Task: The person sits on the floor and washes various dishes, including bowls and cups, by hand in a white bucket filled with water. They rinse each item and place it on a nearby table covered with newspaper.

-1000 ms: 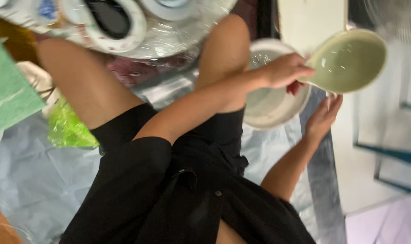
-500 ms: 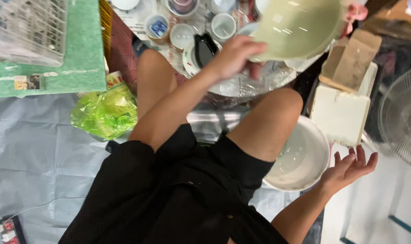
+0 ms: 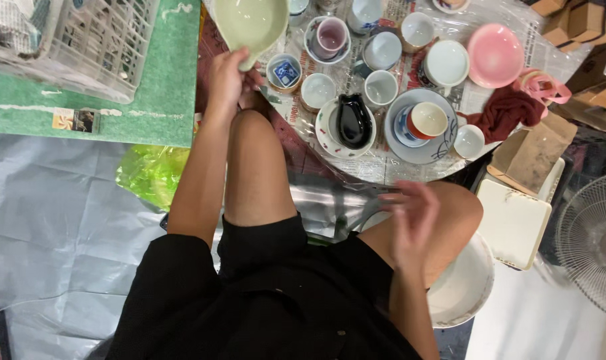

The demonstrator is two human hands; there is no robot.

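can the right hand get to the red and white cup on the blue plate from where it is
Probably yes. The right hand hovers empty and open above the knee, and the red and white cup sits on the blue plate at the near edge of the spread, with nothing standing between them.

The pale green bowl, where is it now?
In the head view, the green bowl is at the top, left of centre, held by the left hand, between the white basket and the cups.

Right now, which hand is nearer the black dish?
Left. The left hand holds the pale green bowl beside the black dish; the right hand hangs lower, over the knee.
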